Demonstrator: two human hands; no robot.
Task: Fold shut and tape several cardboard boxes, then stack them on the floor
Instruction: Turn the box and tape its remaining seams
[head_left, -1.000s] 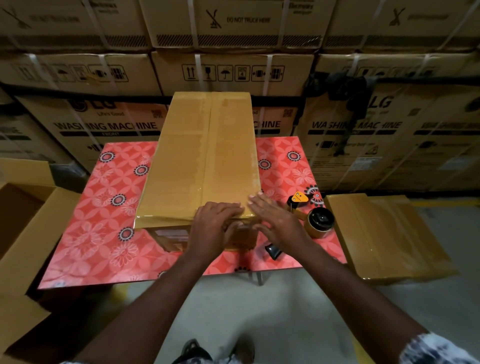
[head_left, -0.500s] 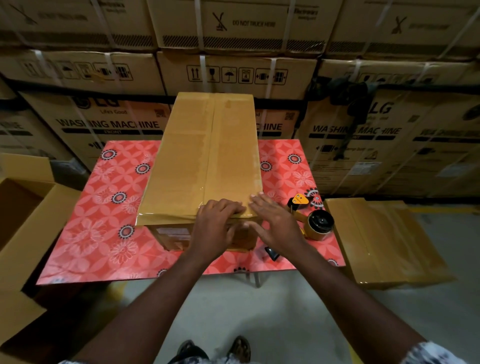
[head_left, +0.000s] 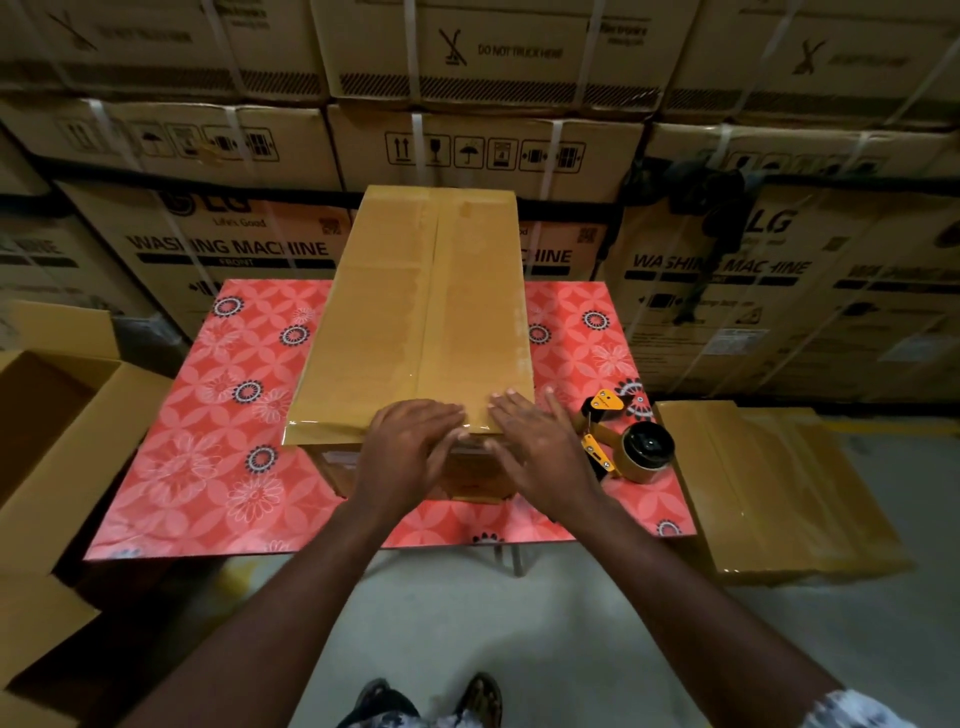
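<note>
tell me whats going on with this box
A person presses the left hand and right hand flat on the near end of a taped cardboard box on the red table, apparently smoothing tape. The tape dispenser lies beside it. A sealed box sits on the floor at right; an open box at left.

both arms outstretched, left hand (head_left: 410, 449) and right hand (head_left: 540, 449) flat.

Under my left hand (head_left: 410, 447) and right hand (head_left: 540, 447), the box (head_left: 426, 312) is mustard tan, its taped seam glossier. The counter (head_left: 197, 441) wears a coral-red cover with pale pink flowers and black-and-white ringed rosettes. Just right of my right hand, the tape dispenser (head_left: 605, 405) is orange-yellow and black. Beyond both hands, the stacked cartons (head_left: 467, 150) are dull brown with black print and white straps.
</note>
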